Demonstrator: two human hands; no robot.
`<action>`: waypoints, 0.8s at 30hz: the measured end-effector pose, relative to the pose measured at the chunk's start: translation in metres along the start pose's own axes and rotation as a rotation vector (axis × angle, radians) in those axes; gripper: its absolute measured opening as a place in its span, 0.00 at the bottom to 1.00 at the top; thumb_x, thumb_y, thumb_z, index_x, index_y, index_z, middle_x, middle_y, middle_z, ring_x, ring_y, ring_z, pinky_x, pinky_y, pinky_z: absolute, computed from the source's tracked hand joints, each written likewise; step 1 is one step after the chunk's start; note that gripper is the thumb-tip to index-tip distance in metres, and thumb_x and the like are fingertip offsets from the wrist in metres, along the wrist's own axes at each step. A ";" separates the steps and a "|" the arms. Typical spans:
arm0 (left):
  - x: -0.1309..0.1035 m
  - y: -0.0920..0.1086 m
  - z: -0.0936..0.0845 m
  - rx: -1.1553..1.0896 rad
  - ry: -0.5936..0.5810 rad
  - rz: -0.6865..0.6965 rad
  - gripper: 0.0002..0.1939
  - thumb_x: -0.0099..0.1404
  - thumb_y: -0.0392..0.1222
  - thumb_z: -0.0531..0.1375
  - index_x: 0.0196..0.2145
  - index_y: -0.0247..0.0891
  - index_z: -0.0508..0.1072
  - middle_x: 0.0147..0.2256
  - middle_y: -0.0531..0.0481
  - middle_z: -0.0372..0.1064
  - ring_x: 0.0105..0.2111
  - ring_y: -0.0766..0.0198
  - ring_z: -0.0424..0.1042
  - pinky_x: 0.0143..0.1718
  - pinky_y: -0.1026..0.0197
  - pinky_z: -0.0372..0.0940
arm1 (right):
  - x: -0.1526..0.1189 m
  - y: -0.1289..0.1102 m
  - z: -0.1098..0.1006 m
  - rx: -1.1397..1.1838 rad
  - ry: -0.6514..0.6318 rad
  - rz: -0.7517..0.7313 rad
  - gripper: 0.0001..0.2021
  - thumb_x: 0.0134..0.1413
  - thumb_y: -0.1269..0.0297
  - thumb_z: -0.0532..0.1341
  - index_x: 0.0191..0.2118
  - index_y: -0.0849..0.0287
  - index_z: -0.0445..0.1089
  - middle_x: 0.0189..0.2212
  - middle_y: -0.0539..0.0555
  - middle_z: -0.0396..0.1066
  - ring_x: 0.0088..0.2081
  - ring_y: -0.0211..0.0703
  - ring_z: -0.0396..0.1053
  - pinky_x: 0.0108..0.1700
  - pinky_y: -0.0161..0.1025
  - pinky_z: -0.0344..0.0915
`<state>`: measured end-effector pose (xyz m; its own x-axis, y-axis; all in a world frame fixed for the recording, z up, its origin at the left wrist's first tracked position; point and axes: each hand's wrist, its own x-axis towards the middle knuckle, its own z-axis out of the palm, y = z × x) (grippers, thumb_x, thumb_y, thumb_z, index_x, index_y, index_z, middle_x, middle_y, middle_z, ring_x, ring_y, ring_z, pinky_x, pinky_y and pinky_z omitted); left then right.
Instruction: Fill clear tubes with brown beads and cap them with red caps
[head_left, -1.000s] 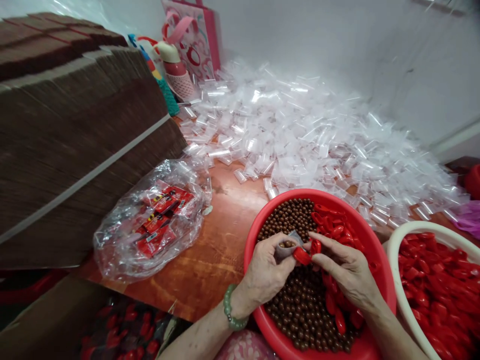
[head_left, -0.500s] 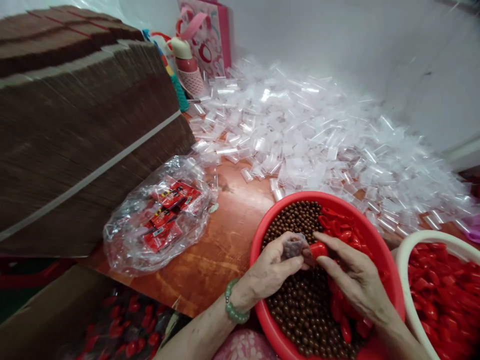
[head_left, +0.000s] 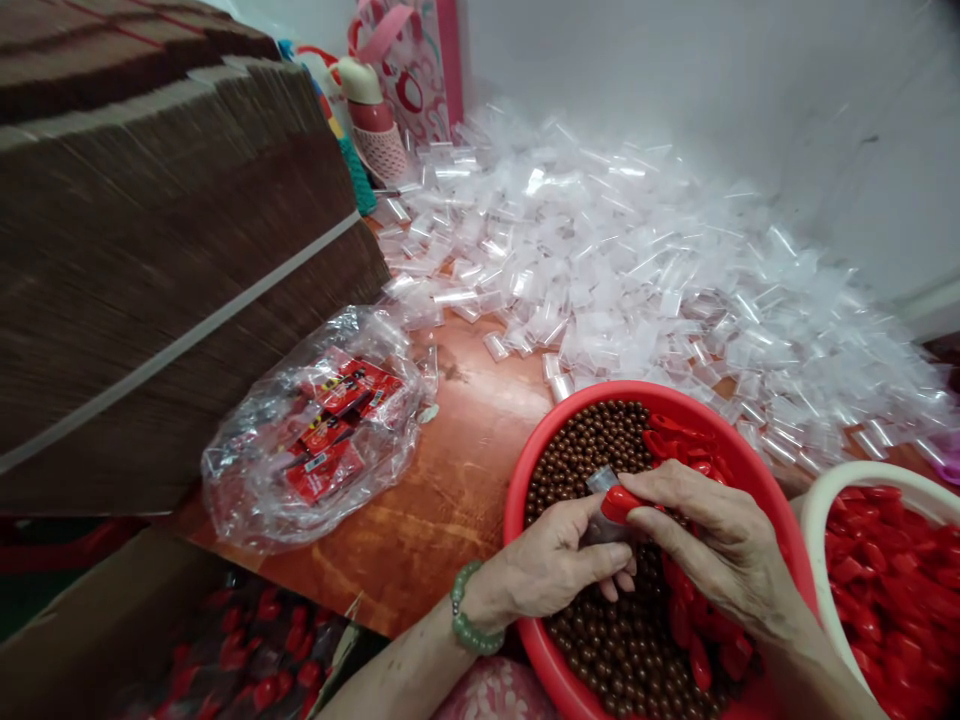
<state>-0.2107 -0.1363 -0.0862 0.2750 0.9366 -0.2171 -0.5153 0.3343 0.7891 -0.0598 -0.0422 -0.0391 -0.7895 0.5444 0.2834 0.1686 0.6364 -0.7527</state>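
Red piece (head_left: 619,503) and clear sleeve (head_left: 601,480), held over a red tub (head_left: 516,510)

The left hand (head_left: 553,560) has its fingers curled round the sleeve; the right hand (head_left: 716,545) pinches the piece between thumb and fingers, overlapping the sleeve in view, though whether they join I cannot tell; below lie brown beads (head_left: 607,650) and loose red parts (head_left: 699,662); a white tub (head_left: 815,530) stands just beside; a heap of clear sleeves (head_left: 600,260) covers the bench (head_left: 480,400) behind.
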 end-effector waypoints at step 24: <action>0.002 0.001 -0.002 -0.132 0.055 -0.017 0.24 0.54 0.60 0.67 0.25 0.33 0.71 0.26 0.50 0.66 0.27 0.67 0.64 0.33 0.64 0.62 | -0.012 0.008 0.025 -0.552 -0.169 -0.170 0.39 0.54 0.48 0.63 0.62 0.69 0.51 0.46 0.70 0.70 0.46 0.61 0.69 0.47 0.58 0.68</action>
<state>-0.2129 -0.1341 -0.0870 0.2421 0.9337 -0.2637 -0.6145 0.3579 0.7031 -0.0639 -0.0574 -0.0630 -0.9076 0.3447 0.2397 0.2778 0.9211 -0.2728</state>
